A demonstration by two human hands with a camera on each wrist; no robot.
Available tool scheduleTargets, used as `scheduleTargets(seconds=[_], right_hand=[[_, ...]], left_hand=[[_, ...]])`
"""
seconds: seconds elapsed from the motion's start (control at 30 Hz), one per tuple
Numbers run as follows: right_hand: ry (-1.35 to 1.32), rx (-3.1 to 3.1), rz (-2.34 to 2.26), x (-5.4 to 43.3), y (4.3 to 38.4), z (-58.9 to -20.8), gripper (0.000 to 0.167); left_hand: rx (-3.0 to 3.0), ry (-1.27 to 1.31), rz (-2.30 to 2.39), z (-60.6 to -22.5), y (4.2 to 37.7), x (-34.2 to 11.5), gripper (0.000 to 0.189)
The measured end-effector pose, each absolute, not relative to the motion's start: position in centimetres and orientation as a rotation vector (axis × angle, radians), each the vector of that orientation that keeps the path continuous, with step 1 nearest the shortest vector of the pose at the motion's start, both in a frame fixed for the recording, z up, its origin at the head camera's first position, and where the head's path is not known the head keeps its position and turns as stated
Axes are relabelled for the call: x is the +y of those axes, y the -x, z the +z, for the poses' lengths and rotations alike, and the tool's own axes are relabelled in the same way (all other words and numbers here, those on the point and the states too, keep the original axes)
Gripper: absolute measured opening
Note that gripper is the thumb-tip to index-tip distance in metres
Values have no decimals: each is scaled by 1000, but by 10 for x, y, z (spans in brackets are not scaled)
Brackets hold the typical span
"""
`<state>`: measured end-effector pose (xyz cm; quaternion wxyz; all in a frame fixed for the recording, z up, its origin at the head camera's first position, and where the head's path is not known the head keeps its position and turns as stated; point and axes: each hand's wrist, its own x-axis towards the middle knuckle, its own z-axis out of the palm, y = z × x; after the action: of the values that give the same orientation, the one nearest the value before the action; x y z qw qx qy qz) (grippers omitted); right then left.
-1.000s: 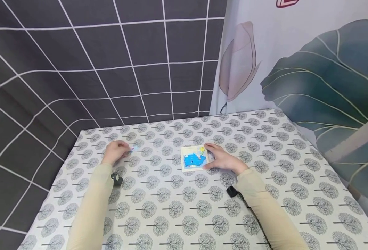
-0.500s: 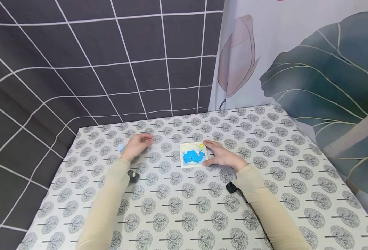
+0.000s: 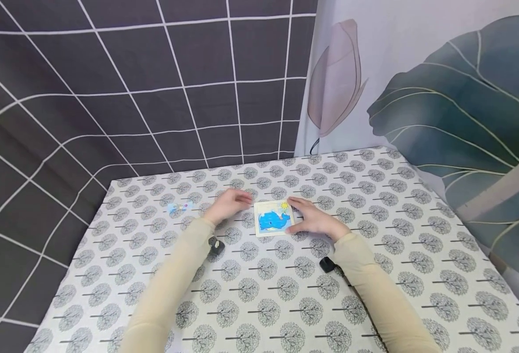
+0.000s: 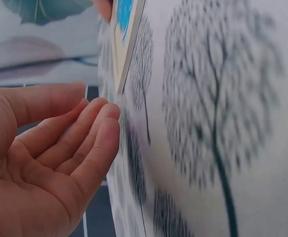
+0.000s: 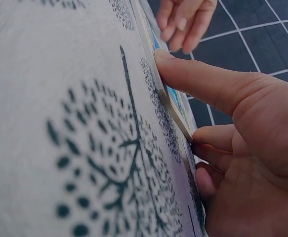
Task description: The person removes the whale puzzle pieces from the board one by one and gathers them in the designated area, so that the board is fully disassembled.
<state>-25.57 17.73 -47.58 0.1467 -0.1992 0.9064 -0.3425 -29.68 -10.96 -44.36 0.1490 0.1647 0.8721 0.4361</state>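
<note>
A square picture puzzle (image 3: 273,223) with a pale wooden frame, a blue whale and a yellow sun lies on the patterned cloth. My right hand (image 3: 313,220) grips its right side, thumb at the near corner and fingers at the far one. In the right wrist view the thumb (image 5: 198,79) lies over the frame's edge. Just left of the puzzle is my left hand (image 3: 229,205), its fingers loosely bent and holding nothing. The left wrist view has that hand's fingertips (image 4: 109,116) a short way from the frame's corner.
A small light-blue printed piece (image 3: 180,207) lies on the cloth to the left. The tree-print tablecloth (image 3: 259,289) covers the table. A dark gridded curtain (image 3: 188,59) hangs behind and left, a leaf-print one (image 3: 418,98) at right.
My left hand has let go of the light-blue piece at the left and moved right, up to the puzzle. The right hand keeps its grip on the puzzle's right side.
</note>
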Motion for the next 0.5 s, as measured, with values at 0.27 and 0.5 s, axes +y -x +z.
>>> scheduleTargets(seconds=[0.27, 0.5], right_hand=[[559, 2614, -994, 178, 255, -473, 104], [596, 2608, -996, 178, 257, -477, 104]], left_hand=[[2495, -515, 1216, -446, 296, -83, 32], [2463, -600, 1193, -451, 297, -64, 35]])
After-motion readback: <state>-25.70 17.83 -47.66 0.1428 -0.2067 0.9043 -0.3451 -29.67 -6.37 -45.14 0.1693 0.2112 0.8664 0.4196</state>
